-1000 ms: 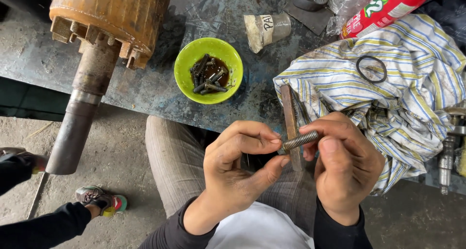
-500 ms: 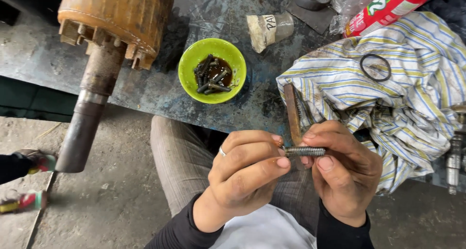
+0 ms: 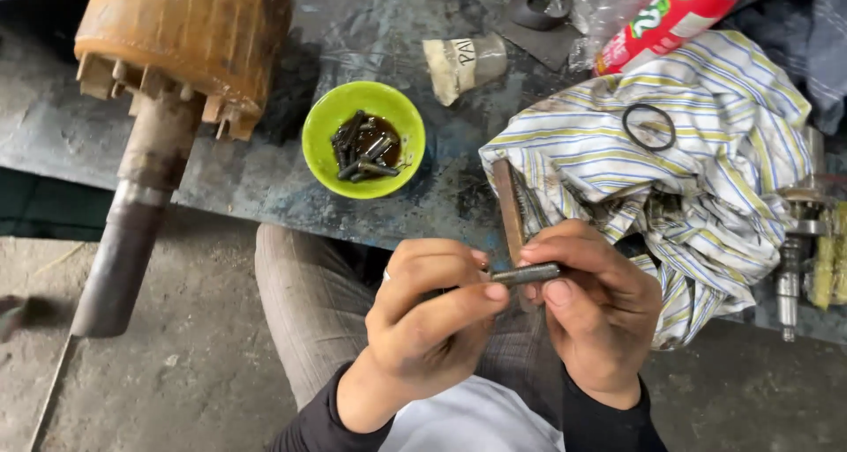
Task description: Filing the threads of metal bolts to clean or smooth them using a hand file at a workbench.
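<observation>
Head view, looking down: both hands hold a short dark metal pin [image 3: 527, 274] level above the lap, just off the table [image 3: 265, 179] edge. Left hand [image 3: 432, 315] pinches one end; right hand [image 3: 595, 306] closes fingers around the other. It looks stiff, light and possibly oily, so best gripped at both ends. Nearby sit a green bowl [image 3: 328, 121] of similar pins, a striped cloth [image 3: 706, 152], and a rusty rotor [image 3: 185, 37]. Open room lies toward the floor [image 3: 176, 390].
</observation>
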